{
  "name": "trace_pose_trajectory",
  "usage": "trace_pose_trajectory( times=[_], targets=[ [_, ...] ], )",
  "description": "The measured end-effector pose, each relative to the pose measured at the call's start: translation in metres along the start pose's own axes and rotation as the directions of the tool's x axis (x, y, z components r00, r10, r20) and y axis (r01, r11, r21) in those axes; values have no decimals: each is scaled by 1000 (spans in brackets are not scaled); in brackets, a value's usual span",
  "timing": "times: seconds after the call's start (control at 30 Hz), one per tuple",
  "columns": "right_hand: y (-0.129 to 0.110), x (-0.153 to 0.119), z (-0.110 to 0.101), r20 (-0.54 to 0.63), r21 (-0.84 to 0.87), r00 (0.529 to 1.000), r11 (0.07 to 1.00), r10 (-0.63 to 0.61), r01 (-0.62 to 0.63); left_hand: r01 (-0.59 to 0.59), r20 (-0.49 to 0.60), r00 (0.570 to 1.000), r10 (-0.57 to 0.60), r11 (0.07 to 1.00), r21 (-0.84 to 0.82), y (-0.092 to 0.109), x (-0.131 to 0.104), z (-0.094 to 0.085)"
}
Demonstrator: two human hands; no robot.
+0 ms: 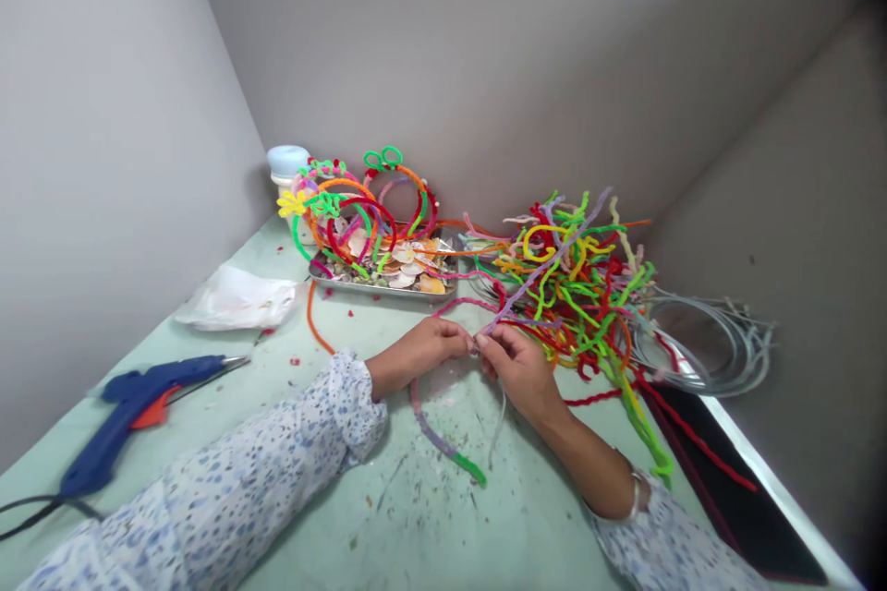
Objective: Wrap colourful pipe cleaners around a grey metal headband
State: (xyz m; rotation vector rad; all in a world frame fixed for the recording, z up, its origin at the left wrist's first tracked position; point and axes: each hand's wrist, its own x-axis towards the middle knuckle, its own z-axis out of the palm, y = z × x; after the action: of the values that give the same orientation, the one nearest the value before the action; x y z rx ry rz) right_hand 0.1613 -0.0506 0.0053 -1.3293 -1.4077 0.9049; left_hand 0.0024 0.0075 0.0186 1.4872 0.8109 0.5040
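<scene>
The left hand (pixel 434 352) and the right hand (pixel 521 371) meet at the middle of the frame, above the pale green surface (pixel 333 425). The left fingers are pinched closed, beside the right fingertips; what lies between them is too small to tell. The right fingers are drawn together on the lower end of a purple fuzzy stem (pixel 544 270), which slants up and to the right over a tangled pile of coloured fuzzy stems (pixel 589 295). Below the hands, a curved fuzzy band (pixel 436 440), pink, then purple, with a green end, lies at the lower centre, near a thin clear strand (pixel 500 420) that drops below the right hand.

Upper left of centre, a metal tray (pixel 388 290) holds shells (pixel 408 270), with fuzzy-covered hoops (pixel 352 212) standing in and over it. A container with a light blue lid (pixel 287 162) is behind, to the left. A white plastic bag (pixel 239 298) lies left of the tray; a blue glue gun (pixel 128 416) lies at the lower left. Coiled clear tubing (pixel 699 346) rests at the right, beside the pile.
</scene>
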Motion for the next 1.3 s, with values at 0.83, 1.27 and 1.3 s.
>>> trace_pose_trajectory(
  times=[0.83, 1.27, 1.3],
  targets=[
    [3, 2, 0, 30, 25, 999, 999, 43, -43, 17, 16, 1000, -16, 997, -79, -2, 2, -1],
    [2, 2, 0, 32, 56, 995, 994, 97, -98, -23, 60, 998, 26, 998, -64, -6, 2, -2],
    [1, 2, 0, 35, 68, 994, 992, 108, -110, -23, 62, 998, 27, 997, -71, -6, 1, -2]
  ],
)
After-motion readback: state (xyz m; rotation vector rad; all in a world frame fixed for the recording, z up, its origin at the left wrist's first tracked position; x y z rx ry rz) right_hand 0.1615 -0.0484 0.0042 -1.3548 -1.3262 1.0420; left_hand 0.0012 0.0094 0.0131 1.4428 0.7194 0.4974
